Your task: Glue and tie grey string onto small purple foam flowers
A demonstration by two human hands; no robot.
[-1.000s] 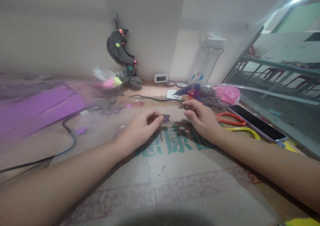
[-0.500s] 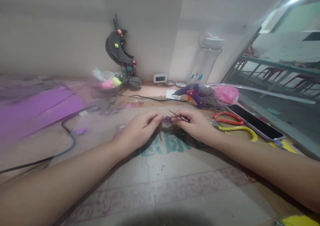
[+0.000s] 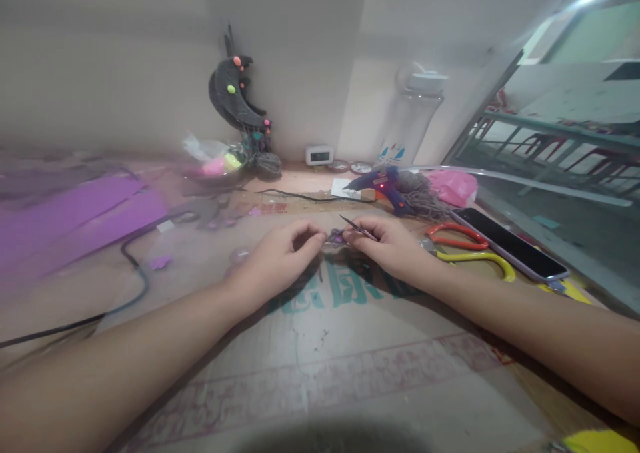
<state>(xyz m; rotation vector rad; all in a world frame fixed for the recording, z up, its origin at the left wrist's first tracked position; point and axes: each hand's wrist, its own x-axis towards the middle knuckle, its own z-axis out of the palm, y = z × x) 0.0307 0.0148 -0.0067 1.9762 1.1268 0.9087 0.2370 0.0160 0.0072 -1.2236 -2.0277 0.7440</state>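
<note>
My left hand [image 3: 286,254] is closed, thumb and forefinger pinching the left edge of a small grey-and-purple piece [image 3: 337,237] that looks like yarn around a purple middle. On the right edge of this piece my right hand [image 3: 387,245] is closed too. A thin, dark, pointed tool [image 3: 356,225] sticks out from its fingers toward the upper left; its exact kind is unclear. Both hands are just above the board with green characters [image 3: 345,286]. The fingers cover part of the piece.
A glue gun [image 3: 383,185] with a red light lies behind my right hand, beside grey yarn [image 3: 423,196]. Pliers [image 3: 480,258], red-handled scissors [image 3: 460,235] and a phone [image 3: 510,243] lie to the right. Purple sheets [image 3: 90,219] and a black cord [image 3: 143,273] are left.
The small piece has turned slightly and more of its purple middle shows between my fingers. The pointed tool's tip has risen a little. Both hands keep their hold.
</note>
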